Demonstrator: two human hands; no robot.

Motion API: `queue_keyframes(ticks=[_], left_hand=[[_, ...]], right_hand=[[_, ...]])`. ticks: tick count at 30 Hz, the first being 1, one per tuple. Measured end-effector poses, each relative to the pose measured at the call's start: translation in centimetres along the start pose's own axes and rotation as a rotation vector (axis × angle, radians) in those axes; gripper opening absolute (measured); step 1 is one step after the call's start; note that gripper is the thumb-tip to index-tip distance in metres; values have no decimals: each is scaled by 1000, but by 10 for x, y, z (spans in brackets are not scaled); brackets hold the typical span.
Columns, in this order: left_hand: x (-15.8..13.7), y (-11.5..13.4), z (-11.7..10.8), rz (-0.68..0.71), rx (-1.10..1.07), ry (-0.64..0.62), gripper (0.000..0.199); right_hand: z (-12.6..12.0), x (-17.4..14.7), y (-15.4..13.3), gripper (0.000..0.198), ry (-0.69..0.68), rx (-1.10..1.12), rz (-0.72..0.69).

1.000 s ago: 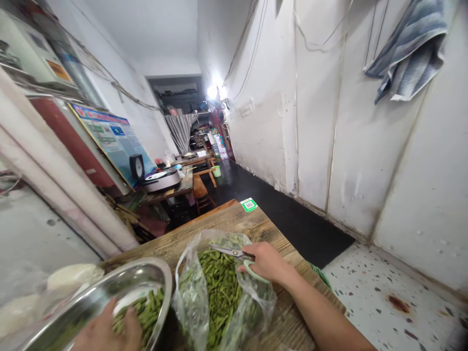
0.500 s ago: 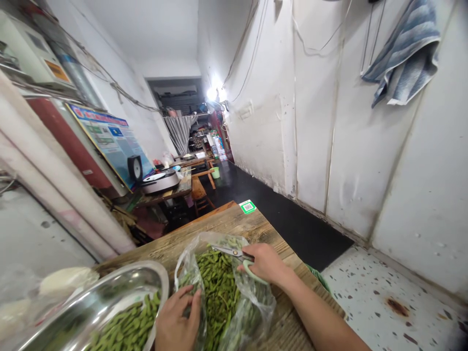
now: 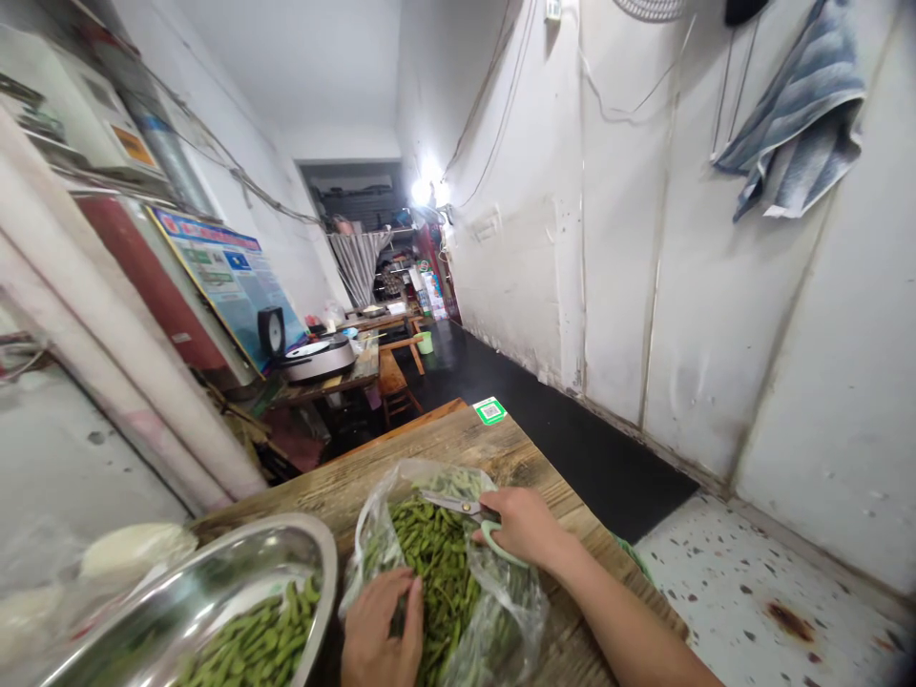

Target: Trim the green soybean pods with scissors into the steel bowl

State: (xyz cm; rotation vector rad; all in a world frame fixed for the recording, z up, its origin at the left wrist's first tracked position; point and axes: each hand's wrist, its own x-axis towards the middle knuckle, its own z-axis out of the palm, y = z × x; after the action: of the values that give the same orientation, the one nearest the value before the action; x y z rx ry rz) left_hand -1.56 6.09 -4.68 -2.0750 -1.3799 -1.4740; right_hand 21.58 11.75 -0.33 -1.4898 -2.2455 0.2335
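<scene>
My right hand (image 3: 526, 527) is closed around scissors (image 3: 458, 504) with pale green handles. Their blades point left over the far part of a clear plastic bag (image 3: 526, 611). Green soybean pods (image 3: 440, 549) fill the open bag on the wooden table. My left hand (image 3: 383, 625) is at the bag's near left, over the pods, its thumb and index fingertips drawn close together; what lies between them is hard to make out. To the left, a steel basin (image 3: 325, 572) holds more pods (image 3: 250, 634).
A green QR-code card (image 3: 489, 410) lies at the far corner of the wooden table (image 3: 515, 448). White plastic-wrapped bundles (image 3: 135, 551) sit beyond the basin. Farther off, a rice cooker (image 3: 319, 358) with a raised lid stands on another table. A wall runs along the right.
My left hand has shifted right, from the bag's left edge onto the pods, and its thumb and index finger have drawn closer. The scissors stay in my right hand. The view has shifted slightly.
</scene>
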Motion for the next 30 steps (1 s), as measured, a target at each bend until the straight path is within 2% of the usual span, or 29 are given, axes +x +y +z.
queue_keyframes(ticks=[4,10,15,18,21,25,30], left_hand=[[-8,-5,8,11,-28,-19,7],[-11,-5,8,-7,-70,-32,8],[-12,-2,8,-54,-110,-11,5],[-11,0,8,-65,-136,-1,4],[-10,2,9,-54,-154,31,6],[-10,2,11,-24,-159,57,7],[-11,3,11,-28,-144,74,8]], right_hand=[[1,-1,-1,34,-5,-21,-6],[0,-4,-6,57,36,-39,-72],[-6,-8,-13,55,-17,-7,15],[-17,-12,-19,56,-74,28,-17],[-23,-9,-26,47,-101,47,-54],[-13,4,-36,40,-69,61,-68],[5,14,-56,28,-90,-84,-30]])
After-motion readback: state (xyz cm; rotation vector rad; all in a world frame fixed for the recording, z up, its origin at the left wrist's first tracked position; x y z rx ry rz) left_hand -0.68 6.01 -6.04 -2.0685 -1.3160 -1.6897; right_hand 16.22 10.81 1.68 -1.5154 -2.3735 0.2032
